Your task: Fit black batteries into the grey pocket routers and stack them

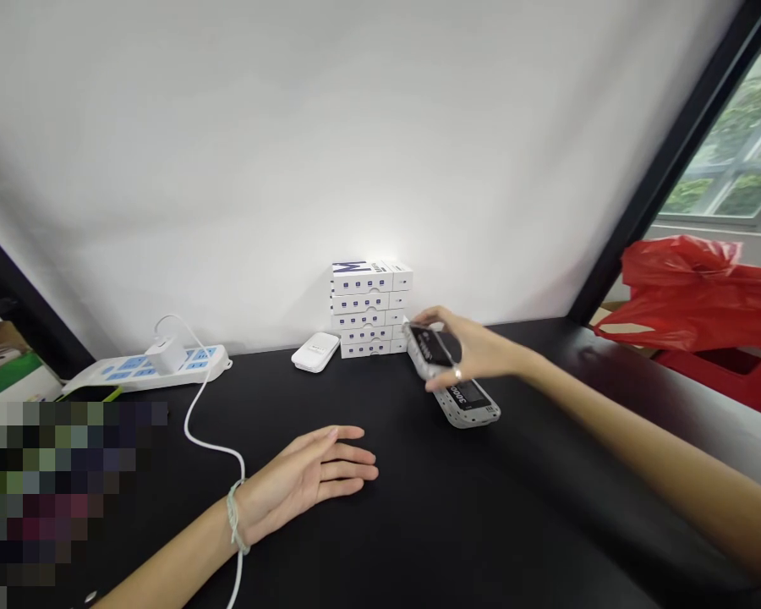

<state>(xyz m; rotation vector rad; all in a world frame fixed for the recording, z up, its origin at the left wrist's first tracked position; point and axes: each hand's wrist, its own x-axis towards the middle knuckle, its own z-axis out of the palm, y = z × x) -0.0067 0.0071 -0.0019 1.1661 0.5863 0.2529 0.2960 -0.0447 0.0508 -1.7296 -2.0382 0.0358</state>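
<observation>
My right hand [462, 348] grips a grey and black power bank [429, 347] by its edges, just in front of a stack of white boxes [369, 309]. Below it, a similar transparent-cased power bank [468, 404] with a dark display lies on the black table [457, 524], partly hidden by my fingers. My left hand [308, 474] rests palm down on the tabletop, fingers apart and holding nothing. A pale cord circles my left wrist.
A white power strip [145, 370] with blue sockets and a plugged-in charger lies at the back left, its white cable [206, 440] trailing forward. A small white device [315, 352] sits beside the boxes. A red plastic bag [691, 296] lies beyond the table's right side. A blurred patch hides the lower left.
</observation>
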